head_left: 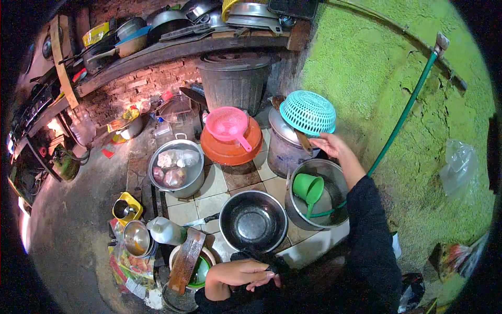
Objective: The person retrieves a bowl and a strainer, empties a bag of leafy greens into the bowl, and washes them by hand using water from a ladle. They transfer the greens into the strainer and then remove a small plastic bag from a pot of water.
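My right hand reaches out to the near rim of an upturned turquoise plastic basket, its thumb and fingers closed at the edge. The basket sits tilted over a lidded pot, and a brown wooden handle pokes out beneath it beside my fingertips. Low in the view, my left hand lies over dark cloth with its fingers loosely stretched and nothing in them. Just beyond it stands a wide metal basin. A large pot below my right forearm holds a green dipper and part of a green hose.
A pot with several bagged items stands left, near a pink strainer on an orange basin. A knife lies on the tiles. A wooden board crosses a container. The green wall bounds the right.
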`<state>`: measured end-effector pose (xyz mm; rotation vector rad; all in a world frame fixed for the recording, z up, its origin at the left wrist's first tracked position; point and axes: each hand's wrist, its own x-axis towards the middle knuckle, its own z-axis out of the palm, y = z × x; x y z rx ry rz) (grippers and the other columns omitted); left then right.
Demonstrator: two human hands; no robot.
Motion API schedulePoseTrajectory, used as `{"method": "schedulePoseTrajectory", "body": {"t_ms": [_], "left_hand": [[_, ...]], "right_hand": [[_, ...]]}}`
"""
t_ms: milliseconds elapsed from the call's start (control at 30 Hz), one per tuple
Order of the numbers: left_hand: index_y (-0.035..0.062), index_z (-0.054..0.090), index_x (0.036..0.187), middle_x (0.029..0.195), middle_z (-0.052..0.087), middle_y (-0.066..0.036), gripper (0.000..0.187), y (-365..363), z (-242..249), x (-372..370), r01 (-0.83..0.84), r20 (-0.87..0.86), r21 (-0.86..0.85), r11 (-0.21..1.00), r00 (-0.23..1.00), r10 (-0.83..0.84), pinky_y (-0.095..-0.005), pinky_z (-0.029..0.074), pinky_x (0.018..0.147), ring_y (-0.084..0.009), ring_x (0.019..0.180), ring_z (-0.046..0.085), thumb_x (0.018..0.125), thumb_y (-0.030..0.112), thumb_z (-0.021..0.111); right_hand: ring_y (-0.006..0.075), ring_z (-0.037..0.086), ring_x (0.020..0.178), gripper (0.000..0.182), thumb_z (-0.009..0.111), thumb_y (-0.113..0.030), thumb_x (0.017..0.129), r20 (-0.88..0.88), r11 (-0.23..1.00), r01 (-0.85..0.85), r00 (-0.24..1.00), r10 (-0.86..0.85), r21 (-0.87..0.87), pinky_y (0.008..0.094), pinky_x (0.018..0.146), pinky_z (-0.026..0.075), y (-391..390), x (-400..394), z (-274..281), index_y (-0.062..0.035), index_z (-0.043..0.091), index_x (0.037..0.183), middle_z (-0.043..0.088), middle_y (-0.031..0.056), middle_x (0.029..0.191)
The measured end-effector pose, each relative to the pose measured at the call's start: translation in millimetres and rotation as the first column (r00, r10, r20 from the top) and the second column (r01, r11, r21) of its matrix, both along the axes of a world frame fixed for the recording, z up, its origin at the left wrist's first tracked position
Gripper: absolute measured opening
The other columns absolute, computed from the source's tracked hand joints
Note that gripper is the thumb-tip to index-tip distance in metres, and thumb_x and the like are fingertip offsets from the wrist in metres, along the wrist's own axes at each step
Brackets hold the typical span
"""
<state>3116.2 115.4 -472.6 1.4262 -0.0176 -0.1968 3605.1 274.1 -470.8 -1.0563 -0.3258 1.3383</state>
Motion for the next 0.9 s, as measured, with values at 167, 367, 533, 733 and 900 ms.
{"method": "schedulePoseTrajectory", "body": {"t_ms": [167,367,533,733,900], "left_hand": [[0.0007,0.058,0.114,0.067,0.042,0.003,0.042,9,7,-7,-0.009,-0.105,-0.046,0.999,0.994,0.004,-0.0198,0.040,0.052,-0.0046,0.055,0.045,0.100,0.033,0.034],[0.0009,0.059,0.113,0.070,0.046,0.004,0.042,19,-6,-11,-0.056,-0.137,-0.064,0.996,0.989,0.047,-0.0193,0.041,0.055,-0.0042,0.057,0.047,0.100,0.032,0.035],[0.0045,0.062,0.110,0.067,0.054,0.000,0.041,16,-7,-4,-0.193,-0.058,0.062,0.979,0.979,0.197,-0.0236,0.044,0.062,-0.0085,0.064,0.053,0.100,0.033,0.034],[0.0054,0.062,0.088,0.080,0.053,-0.010,0.036,12,5,-11,-0.352,-0.039,0.477,0.806,0.907,0.419,-0.0332,0.043,0.073,-0.0246,0.078,0.056,0.098,0.032,0.039],[0.0050,0.060,0.085,0.081,0.048,-0.013,0.034,13,2,-14,-0.429,0.023,0.516,0.742,0.872,0.488,-0.0358,0.040,0.078,-0.0293,0.083,0.051,0.097,0.030,0.041]], "right_hand": [[0.0309,0.063,0.095,0.035,0.044,-0.024,0.095,0.999,0.995,0.094,0.048,0.007,-0.012,0.0397,0.072,0.054,-7,59,122,0.0041,0.054,0.113,0.062,0.0219,0.105],[0.0381,0.058,0.092,0.032,0.046,-0.027,0.089,-0.051,0.361,0.016,-0.983,0.175,0.932,0.0497,0.078,0.045,-121,75,445,-0.0060,0.055,0.111,0.058,0.0197,0.102],[0.0399,0.053,0.103,0.034,0.038,-0.011,0.089,0.307,0.627,0.550,-0.833,0.461,0.551,0.0505,0.087,0.043,-142,186,503,-0.0095,0.050,0.121,0.054,0.0197,0.120],[0.0251,0.056,0.106,0.034,0.055,-0.017,0.090,0.938,0.849,0.454,-0.323,-0.128,0.271,0.0406,0.090,0.046,-156,38,477,-0.0103,0.055,0.123,0.061,0.0172,0.114],[0.0245,0.056,0.109,0.046,0.062,-0.026,0.087,0.633,0.753,0.637,-0.517,0.577,-0.167,0.0384,0.091,0.046,-160,91,516,-0.0042,0.052,0.127,0.058,0.0162,0.121]]}}
